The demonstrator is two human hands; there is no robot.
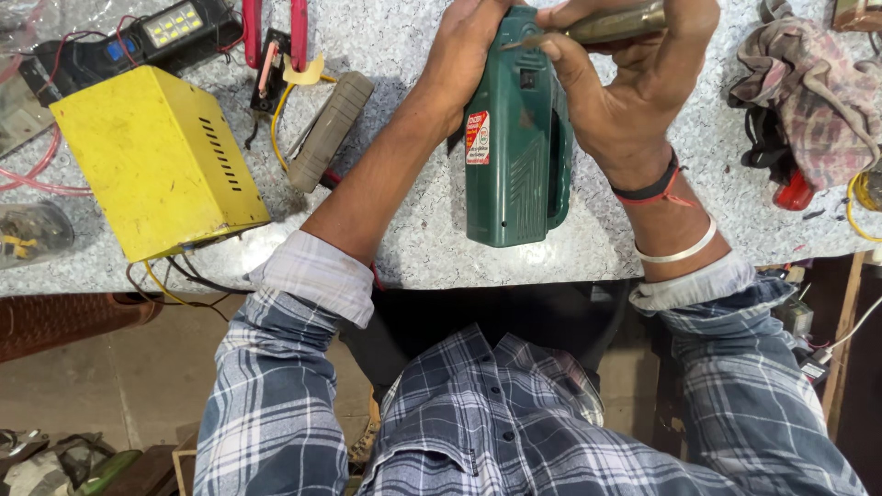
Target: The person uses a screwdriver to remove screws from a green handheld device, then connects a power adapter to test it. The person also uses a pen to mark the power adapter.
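A dark green plastic tool body (514,152) with a handle opening lies on the grey speckled counter (413,248), its far end running up to the picture's top edge. My left hand (464,50) grips its far left side. My right hand (634,87) holds a brass-coloured tool (606,26) whose thin tip touches the top of the green body. A dark band, a red thread and a silver bangle sit on my right wrist.
A yellow metal box (156,161) with vents and wires stands at left. Beside it lie a grey ribbed handle (331,129), red-handled pliers (276,28) and a black lamp unit (138,41). A checked cloth (808,87) lies bunched at right. The counter edge runs near my chest.
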